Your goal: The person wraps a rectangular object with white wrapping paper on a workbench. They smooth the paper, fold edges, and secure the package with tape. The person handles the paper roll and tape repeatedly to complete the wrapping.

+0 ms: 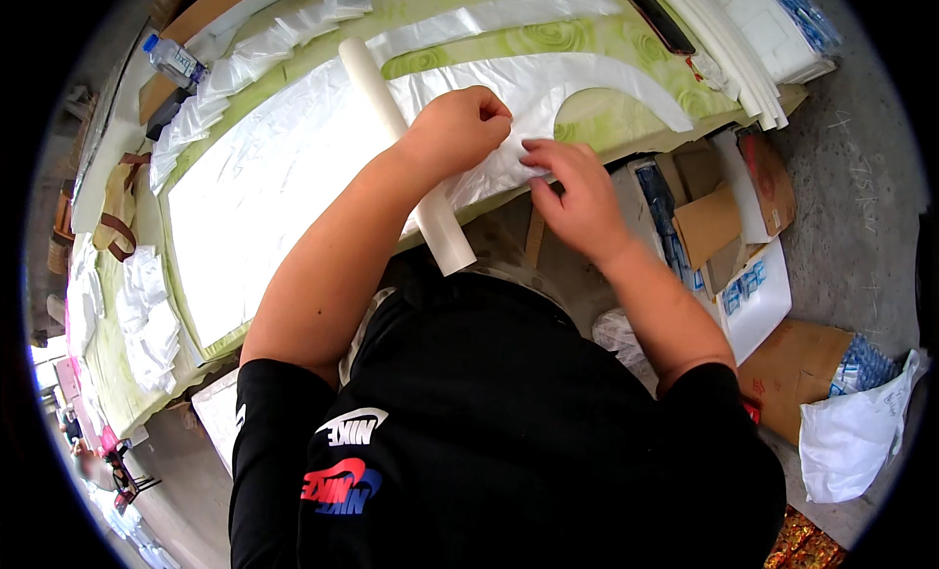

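Green cloth underlies white film — black shirt bears lettering.

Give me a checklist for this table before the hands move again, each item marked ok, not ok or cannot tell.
1. White film smooth near the hands: not ok, it is creased there.
2. White roll fully on the table: not ok, its near end juts past the edge.
3. Left hand gripping film: cannot tell, its fingers are curled and the fingertips hidden.
4. Right hand touching film: cannot tell, its fingertips are at the near edge but contact is unclear.
5. Phone off the film: ok, it lies apart at the far right.
6. Bottle capped: ok, the blue cap is on.
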Available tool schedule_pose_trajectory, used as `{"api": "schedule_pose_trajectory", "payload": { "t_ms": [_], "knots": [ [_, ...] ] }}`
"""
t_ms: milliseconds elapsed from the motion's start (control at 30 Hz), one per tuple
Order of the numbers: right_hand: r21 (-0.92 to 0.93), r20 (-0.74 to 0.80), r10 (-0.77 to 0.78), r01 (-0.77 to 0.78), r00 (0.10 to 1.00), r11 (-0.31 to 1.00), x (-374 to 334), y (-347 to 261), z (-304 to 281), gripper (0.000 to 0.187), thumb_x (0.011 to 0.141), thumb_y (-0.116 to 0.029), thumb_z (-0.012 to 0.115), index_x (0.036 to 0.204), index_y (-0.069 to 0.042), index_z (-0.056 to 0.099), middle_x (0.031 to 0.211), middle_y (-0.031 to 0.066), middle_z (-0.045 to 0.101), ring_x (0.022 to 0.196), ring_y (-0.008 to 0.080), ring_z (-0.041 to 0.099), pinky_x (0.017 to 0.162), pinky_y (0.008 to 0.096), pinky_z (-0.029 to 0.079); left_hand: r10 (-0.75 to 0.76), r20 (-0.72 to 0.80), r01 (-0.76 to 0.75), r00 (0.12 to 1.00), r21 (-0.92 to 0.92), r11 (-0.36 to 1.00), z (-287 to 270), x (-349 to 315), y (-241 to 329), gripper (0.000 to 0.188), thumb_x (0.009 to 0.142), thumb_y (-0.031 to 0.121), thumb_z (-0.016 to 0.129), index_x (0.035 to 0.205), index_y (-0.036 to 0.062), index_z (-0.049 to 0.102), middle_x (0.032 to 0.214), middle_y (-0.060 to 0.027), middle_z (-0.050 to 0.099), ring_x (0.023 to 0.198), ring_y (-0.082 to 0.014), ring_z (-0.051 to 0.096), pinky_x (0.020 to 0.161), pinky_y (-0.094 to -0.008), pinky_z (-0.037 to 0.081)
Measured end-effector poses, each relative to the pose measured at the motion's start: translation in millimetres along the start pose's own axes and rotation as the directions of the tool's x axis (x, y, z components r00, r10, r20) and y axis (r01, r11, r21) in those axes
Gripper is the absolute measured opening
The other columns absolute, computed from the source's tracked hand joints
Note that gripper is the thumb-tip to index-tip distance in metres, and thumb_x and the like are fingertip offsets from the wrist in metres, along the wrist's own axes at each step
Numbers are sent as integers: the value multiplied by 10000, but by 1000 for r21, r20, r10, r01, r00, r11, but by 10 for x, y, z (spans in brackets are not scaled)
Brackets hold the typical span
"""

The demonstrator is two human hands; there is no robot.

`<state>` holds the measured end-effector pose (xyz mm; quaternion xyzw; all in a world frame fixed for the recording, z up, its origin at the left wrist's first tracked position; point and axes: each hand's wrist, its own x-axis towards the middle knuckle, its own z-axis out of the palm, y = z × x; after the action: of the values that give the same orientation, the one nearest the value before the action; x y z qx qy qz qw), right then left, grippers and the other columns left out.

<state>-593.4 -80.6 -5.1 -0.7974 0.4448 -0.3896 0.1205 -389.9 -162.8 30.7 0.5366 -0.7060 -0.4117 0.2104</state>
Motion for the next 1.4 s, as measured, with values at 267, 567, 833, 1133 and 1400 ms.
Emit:
{"api": "schedule_pose_trajectory", "payload": {
  "t_ms": [267, 567, 833, 1133, 1400],
  "knots": [
    [-289, -155, 319, -352, 935, 891, 866, 1032, 48, 549, 872, -220, 648, 1405, -114, 575, 1292, 198, 655, 1168, 426, 591, 1043, 473, 467, -48, 40, 47, 998, 28, 998, -30, -78, 81, 304, 949, 288, 696, 1117, 34, 703, 957, -60, 732, 808, -147, 695, 735, -298, 559],
    [-275, -36, -334, 312, 942, 909, 808, 655, 72, 712, 784, -55, 699, 1440, -303, 572, 1521, 176, 484, 1286, 390, 523, 1092, 501, 414, -158, -106, 43, 982, -686, 726, -95, 224, 355, 574, 898, 317, 778, 1350, 33, 567, 1169, -66, 648, 1026, -185, 649, 881, -370, 561],
    [-150, -106, -333, 316, 937, 937, 824, 641, 69, 600, 818, -157, 716, 1407, -179, 601, 1480, 177, 523, 1303, 389, 509, 1120, 484, 377, -153, -181, -51, 972, -789, 612, -269, 299, 241, 383, 952, 126, 699, 1289, 8, 560, 1080, -69, 621, 958, -164, 628, 831, -358, 598],
    [-170, -72, -299, 284, 952, 944, 818, 736, 81, 627, 897, -277, 716, 1478, -135, 527, 1523, 194, 484, 1333, 394, 490, 1153, 464, 347, -265, -329, -21, 907, -662, 749, -1045, -625, -89, 587, 982, 219, 702, 1475, 40, 440, 1277, -153, 617, 1134, -251, 635, 948, -424, 581],
    [-201, -101, -343, 319, 934, 926, 827, 783, 123, 719, 831, -327, 755, 1500, -218, 517, 1536, 215, 438, 1344, 438, 462, 1123, 511, 380, -245, 128, 238, 961, -834, 498, 64, 123, 334, 860, 909, 261, 788, 1576, 25, 298, 1379, -176, 552, 1198, -279, 591, 991, -425, 538]
  ]
}}
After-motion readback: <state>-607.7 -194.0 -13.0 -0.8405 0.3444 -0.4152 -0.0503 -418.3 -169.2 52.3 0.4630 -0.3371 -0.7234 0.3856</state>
